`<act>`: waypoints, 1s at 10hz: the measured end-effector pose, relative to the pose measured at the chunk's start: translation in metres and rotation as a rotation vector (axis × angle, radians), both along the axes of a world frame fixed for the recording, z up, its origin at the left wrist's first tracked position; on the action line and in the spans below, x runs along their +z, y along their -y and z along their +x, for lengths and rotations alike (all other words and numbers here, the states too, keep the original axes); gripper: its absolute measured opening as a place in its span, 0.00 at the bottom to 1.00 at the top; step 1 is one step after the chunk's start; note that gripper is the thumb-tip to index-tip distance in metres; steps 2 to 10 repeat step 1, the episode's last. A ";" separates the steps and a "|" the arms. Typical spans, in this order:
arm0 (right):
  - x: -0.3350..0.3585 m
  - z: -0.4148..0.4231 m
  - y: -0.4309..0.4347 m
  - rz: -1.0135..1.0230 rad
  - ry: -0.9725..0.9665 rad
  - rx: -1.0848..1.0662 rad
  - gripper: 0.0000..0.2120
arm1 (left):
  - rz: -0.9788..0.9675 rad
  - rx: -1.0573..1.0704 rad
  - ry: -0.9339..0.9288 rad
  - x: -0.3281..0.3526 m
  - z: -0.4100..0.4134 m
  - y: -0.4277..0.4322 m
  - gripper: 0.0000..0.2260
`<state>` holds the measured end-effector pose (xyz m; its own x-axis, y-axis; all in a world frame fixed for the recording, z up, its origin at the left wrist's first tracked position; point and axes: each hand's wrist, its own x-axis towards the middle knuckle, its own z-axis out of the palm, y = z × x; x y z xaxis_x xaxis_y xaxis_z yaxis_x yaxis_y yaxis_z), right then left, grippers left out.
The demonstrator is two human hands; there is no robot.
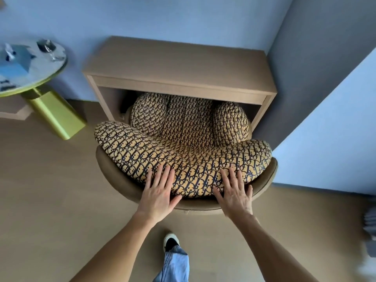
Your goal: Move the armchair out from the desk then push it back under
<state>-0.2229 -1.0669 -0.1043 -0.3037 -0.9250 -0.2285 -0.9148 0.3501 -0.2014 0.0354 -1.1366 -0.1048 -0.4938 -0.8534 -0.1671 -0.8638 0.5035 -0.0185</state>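
The armchair (183, 151) has yellow cushions with a dark pattern and a tan curved shell. Its front half sits under the light wooden desk (179, 66); its backrest sticks out toward me. My left hand (157, 192) lies flat, fingers spread, on the backrest cushion and the shell's rim at the left. My right hand (234, 192) rests the same way a little to the right. Neither hand grips anything.
A round mirrored side table (30, 64) on a yellow-green pedestal stands left of the desk, with small objects on top. A blue wall corner (325, 129) juts out close to the chair's right side. My foot (171, 241) is on the tan floor behind the chair.
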 end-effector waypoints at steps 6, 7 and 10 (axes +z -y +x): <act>0.030 0.010 -0.015 -0.009 0.034 -0.040 0.33 | 0.084 -0.005 0.092 0.031 -0.010 -0.010 0.46; 0.030 0.010 -0.015 -0.009 0.034 -0.040 0.33 | 0.084 -0.005 0.092 0.031 -0.010 -0.010 0.46; 0.030 0.010 -0.015 -0.009 0.034 -0.040 0.33 | 0.084 -0.005 0.092 0.031 -0.010 -0.010 0.46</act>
